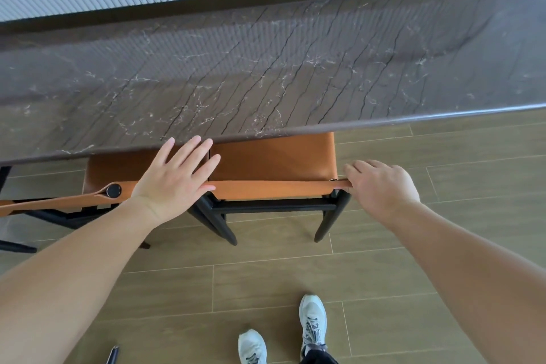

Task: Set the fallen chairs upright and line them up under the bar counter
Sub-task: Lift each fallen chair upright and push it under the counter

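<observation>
My chair [271,162] stands upright, seat half under the bar surface [266,68], its soft leather backrest over a stiff, likely heavyish frame, so my flat left hand [174,177] presses the band while my right hand [381,183] curls round its corner post.

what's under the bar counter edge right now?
Two orange chairs: the right chair and the left chair, seats partly tucked under the counter. Their front halves are covered.

Left hand [174,177] flat, right hand [381,183] gripping chair [271,162] backrest.
</observation>
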### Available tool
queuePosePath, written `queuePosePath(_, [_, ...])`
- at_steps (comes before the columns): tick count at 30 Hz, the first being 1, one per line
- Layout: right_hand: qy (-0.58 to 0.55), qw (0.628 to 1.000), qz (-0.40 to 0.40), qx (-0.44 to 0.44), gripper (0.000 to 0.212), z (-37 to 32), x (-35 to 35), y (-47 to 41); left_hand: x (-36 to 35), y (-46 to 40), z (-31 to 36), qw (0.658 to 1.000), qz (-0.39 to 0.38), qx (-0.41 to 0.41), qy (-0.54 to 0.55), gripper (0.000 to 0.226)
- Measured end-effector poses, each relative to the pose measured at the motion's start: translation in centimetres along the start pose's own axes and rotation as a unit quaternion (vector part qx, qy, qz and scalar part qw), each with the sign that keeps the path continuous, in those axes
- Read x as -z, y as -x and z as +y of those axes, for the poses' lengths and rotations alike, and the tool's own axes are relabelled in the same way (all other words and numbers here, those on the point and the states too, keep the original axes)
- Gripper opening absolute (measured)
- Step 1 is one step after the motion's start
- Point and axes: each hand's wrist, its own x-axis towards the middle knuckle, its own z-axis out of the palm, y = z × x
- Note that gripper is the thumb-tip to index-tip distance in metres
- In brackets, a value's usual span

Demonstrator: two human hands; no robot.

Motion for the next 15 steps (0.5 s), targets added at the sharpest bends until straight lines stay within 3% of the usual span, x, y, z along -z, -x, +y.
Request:
queuePosePath(6, [-0.016,0.999,0.033,0.005,0.037,-1.9,0.6,-0.8,-0.6,-0.5,-2.7,1.000,-0.006,-0.001,-0.021,0.070])
queuePosePath(11, [0.005,0.992,0.111,0.059,0.028,-2.4,1.8,-1.6,-2.0,-0.4,-4.5,0.999,0.012,-0.017,-0.033,0.066])
queuePosePath(15, [0.061,0.992,0.092,0.067,0.025,-2.8,2.1,-2.0,-2.7,-0.1,-4.7,0.998,0.035,-0.022,-0.041,0.054])
